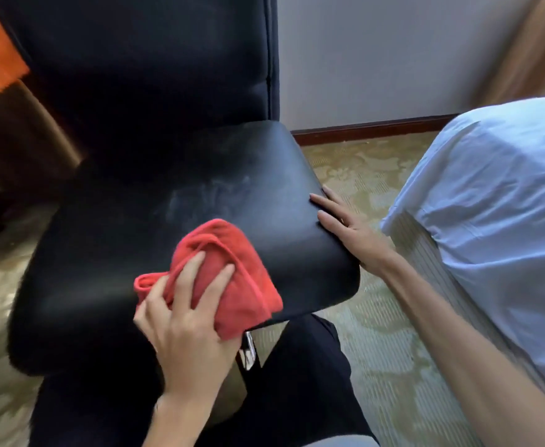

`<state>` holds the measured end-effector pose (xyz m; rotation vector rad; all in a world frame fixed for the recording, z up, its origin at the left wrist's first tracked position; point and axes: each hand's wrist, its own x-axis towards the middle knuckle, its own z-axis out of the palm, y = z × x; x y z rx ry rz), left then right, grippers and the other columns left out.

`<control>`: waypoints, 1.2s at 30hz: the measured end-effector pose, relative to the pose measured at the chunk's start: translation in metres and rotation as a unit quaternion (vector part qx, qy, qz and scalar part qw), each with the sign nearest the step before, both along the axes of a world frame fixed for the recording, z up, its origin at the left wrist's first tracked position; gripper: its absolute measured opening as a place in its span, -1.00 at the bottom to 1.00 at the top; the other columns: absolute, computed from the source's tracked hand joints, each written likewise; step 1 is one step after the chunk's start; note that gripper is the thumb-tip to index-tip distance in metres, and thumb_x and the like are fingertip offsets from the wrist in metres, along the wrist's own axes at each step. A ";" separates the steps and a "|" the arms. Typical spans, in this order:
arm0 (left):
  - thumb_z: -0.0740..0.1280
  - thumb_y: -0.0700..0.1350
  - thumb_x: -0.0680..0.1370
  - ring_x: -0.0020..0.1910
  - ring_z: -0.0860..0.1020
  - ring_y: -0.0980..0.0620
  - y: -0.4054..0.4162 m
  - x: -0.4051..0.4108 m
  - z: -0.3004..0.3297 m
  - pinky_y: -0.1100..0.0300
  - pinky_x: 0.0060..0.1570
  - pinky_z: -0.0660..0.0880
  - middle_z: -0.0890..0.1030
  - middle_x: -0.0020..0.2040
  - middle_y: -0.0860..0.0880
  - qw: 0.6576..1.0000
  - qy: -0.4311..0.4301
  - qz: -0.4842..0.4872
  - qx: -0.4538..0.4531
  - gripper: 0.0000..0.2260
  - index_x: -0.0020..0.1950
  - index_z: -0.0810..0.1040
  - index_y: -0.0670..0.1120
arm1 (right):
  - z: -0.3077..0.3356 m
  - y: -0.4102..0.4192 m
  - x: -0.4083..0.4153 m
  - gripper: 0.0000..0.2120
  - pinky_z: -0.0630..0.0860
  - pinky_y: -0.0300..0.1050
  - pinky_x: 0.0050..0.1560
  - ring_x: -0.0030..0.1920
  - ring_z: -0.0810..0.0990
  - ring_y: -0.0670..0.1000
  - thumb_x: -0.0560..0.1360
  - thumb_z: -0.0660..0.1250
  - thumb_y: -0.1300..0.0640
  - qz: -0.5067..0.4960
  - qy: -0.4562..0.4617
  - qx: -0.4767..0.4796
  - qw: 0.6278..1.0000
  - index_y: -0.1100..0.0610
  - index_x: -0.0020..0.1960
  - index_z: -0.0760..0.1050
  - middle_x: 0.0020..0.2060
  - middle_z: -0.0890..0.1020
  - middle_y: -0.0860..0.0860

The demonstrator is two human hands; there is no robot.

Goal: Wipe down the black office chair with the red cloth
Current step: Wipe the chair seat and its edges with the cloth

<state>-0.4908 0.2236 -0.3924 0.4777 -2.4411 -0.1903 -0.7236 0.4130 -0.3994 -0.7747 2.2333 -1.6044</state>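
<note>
The black office chair (155,195) fills the left and middle of the head view, its leather seat showing pale streaks near the centre. A crumpled red cloth (232,253) lies on the front part of the seat. My left hand (187,321) presses down on the cloth with spread fingers, and a fold is pinched between thumb and forefinger. My right hand (348,227) rests flat against the seat's right edge, fingers straight, holding nothing.
A bed with a pale blue sheet (497,201) stands close on the right. Patterned carpet (361,175) runs between bed and chair. A grey wall with a wooden skirting board (371,127) is behind. My dark-trousered leg (303,382) is below the seat's front edge.
</note>
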 end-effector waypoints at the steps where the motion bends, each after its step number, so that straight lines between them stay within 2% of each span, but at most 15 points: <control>1: 0.39 0.00 0.31 0.23 0.42 -0.29 -0.005 -0.001 0.006 -0.17 0.16 0.29 0.49 0.40 -0.01 1.000 -0.012 0.019 0.004 -0.55 0.20 0.66 0.11 | -0.002 0.001 0.001 -0.65 0.10 -0.41 0.38 0.39 0.12 -0.51 0.65 0.20 -0.01 0.020 -0.019 -0.006 1.000 -0.23 0.42 0.40 0.52 0.13 -0.35; 5: 0.43 -0.05 0.35 0.28 0.42 -0.38 0.047 -0.027 -0.007 -0.21 0.19 0.33 0.49 0.43 0.02 0.974 -0.044 -0.149 -0.164 -0.56 0.24 0.63 0.13 | -0.005 0.009 0.002 -0.62 0.14 -0.42 0.39 0.35 0.11 -0.55 0.67 0.15 0.09 0.052 0.024 -0.011 0.998 -0.11 0.46 0.37 0.53 0.07 -0.34; 8: 0.36 -0.07 0.50 0.32 0.38 -0.33 0.097 -0.062 -0.022 -0.21 0.25 0.31 0.49 0.43 0.07 0.935 -0.061 -0.262 -0.232 -0.69 0.24 0.62 0.12 | 0.015 0.010 0.011 -0.60 0.13 -0.31 0.48 0.49 0.14 -0.34 0.64 0.21 0.21 0.047 0.028 0.069 0.996 -0.04 0.44 0.34 0.55 0.02 -0.21; 10: 0.30 0.04 0.58 0.36 0.32 -0.29 0.115 -0.080 -0.026 -0.21 0.32 0.20 0.50 0.40 0.06 0.893 -0.101 -0.287 -0.333 -0.74 0.23 0.64 0.09 | 0.009 0.007 0.044 -0.57 0.45 -0.24 0.26 0.36 0.45 -0.14 0.48 0.32 0.28 -0.112 -0.077 -0.021 0.990 0.13 0.33 0.35 0.48 0.13 -0.02; 12: 0.27 0.09 0.59 0.39 0.29 -0.27 0.118 -0.086 -0.031 -0.19 0.37 0.13 0.52 0.37 0.07 0.862 -0.135 -0.304 -0.381 -0.75 0.17 0.67 0.10 | 0.007 0.009 0.064 -0.67 0.57 -0.01 -0.09 0.05 0.59 0.09 0.53 0.27 0.16 -0.186 -0.076 -0.113 0.973 0.20 0.27 0.42 0.39 0.32 0.17; 14: 0.21 0.03 0.65 0.38 0.34 -0.26 0.106 -0.081 -0.026 -0.15 0.35 0.23 0.52 0.37 0.09 0.867 -0.117 -0.335 -0.351 -0.75 0.09 0.69 0.12 | 0.013 0.019 0.047 -0.64 0.52 -0.14 0.05 0.16 0.56 0.03 0.66 0.15 0.14 -0.068 -0.134 -0.055 0.987 0.22 0.42 0.41 0.47 0.33 0.13; 15: 0.16 -0.03 0.67 0.36 0.38 -0.25 0.093 -0.074 -0.021 -0.12 0.32 0.31 0.51 0.38 0.10 0.878 -0.095 -0.343 -0.320 -0.72 0.07 0.69 0.11 | 0.002 0.020 0.030 -0.63 0.43 -0.26 0.23 0.36 0.45 -0.10 0.65 0.19 0.16 -0.112 -0.041 0.019 0.993 0.17 0.45 0.39 0.53 0.25 0.02; 16: 0.16 -0.08 0.66 0.34 0.43 -0.26 0.076 -0.064 -0.013 -0.11 0.28 0.36 0.51 0.39 0.12 0.889 -0.080 -0.343 -0.291 -0.71 0.08 0.69 0.11 | 0.006 0.018 0.016 -0.61 0.31 -0.35 0.35 0.47 0.27 -0.25 0.62 0.23 0.13 -0.001 -0.043 -0.006 0.999 0.06 0.44 0.41 0.56 0.18 -0.11; 20: 0.29 -0.09 0.40 0.29 0.46 -0.33 -0.022 -0.006 0.023 -0.16 0.18 0.43 0.50 0.41 0.11 0.950 -0.084 -0.244 -0.177 -0.66 0.10 0.67 0.18 | 0.015 0.011 0.003 -0.61 0.15 -0.54 0.34 0.42 0.09 -0.49 0.65 0.19 0.05 0.057 -0.044 0.002 0.997 -0.12 0.46 0.37 0.55 0.06 -0.29; 22: 0.22 -0.03 0.28 0.23 0.48 -0.30 -0.084 0.013 0.040 -0.20 0.10 0.47 0.48 0.41 0.09 0.974 -0.121 -0.143 -0.131 -0.50 0.18 0.63 0.20 | 0.012 0.005 0.001 -0.59 0.02 -0.42 0.43 0.50 0.03 -0.36 0.69 0.12 0.07 0.080 -0.004 0.084 0.993 -0.14 0.52 0.27 0.58 -0.02 -0.23; 24: 0.21 0.03 0.27 0.15 0.51 -0.31 -0.132 0.010 0.057 -0.26 0.09 0.50 0.49 0.40 0.03 0.983 -0.152 -0.052 -0.087 -0.43 0.27 0.58 0.14 | 0.021 -0.010 -0.001 -0.56 -0.01 -0.33 0.42 0.57 0.02 -0.11 0.70 0.04 0.14 0.009 0.016 0.142 0.990 -0.09 0.55 0.19 0.60 -0.06 -0.08; 27: 0.36 0.01 0.38 0.15 0.58 -0.33 -0.169 -0.044 0.075 -0.22 0.13 0.51 0.54 0.37 -0.05 0.991 -0.130 0.021 -0.025 -0.52 0.30 0.59 0.01 | 0.011 -0.044 0.027 -0.51 0.31 0.07 0.40 0.46 0.29 0.21 0.64 0.00 0.06 -0.115 0.128 0.214 0.962 -0.12 0.56 0.16 0.60 0.00 -0.04; 30: 0.29 0.12 0.42 0.19 0.56 -0.31 -0.198 -0.141 0.083 -0.16 0.15 0.51 0.46 0.43 0.08 0.984 -0.177 -0.004 -0.035 -0.54 0.33 0.49 0.21 | 0.010 -0.045 0.038 -0.48 0.41 0.14 0.30 0.42 0.35 0.15 0.58 -0.03 -0.03 -0.162 0.131 0.202 0.957 -0.19 0.54 0.20 0.59 0.05 -0.10; 33: 0.26 0.14 0.41 0.26 0.50 -0.29 -0.188 -0.219 0.083 -0.18 0.25 0.44 0.40 0.46 0.12 0.976 -0.215 -0.023 0.027 -0.49 0.38 0.39 0.27 | 0.015 -0.048 0.040 -0.52 0.43 0.12 0.25 0.36 0.40 0.15 0.63 0.03 -0.01 -0.166 0.115 0.232 0.952 -0.22 0.54 0.17 0.59 0.02 -0.12; 36: 0.30 0.13 0.39 0.24 0.54 -0.19 -0.128 -0.224 0.079 -0.13 0.25 0.43 0.42 0.43 0.25 0.958 -0.221 -0.179 -0.025 -0.45 0.39 0.38 0.33 | 0.012 -0.047 0.039 -0.53 0.42 0.13 0.27 0.37 0.41 0.13 0.63 0.05 -0.01 -0.166 0.116 0.211 0.956 -0.22 0.53 0.19 0.58 0.05 -0.16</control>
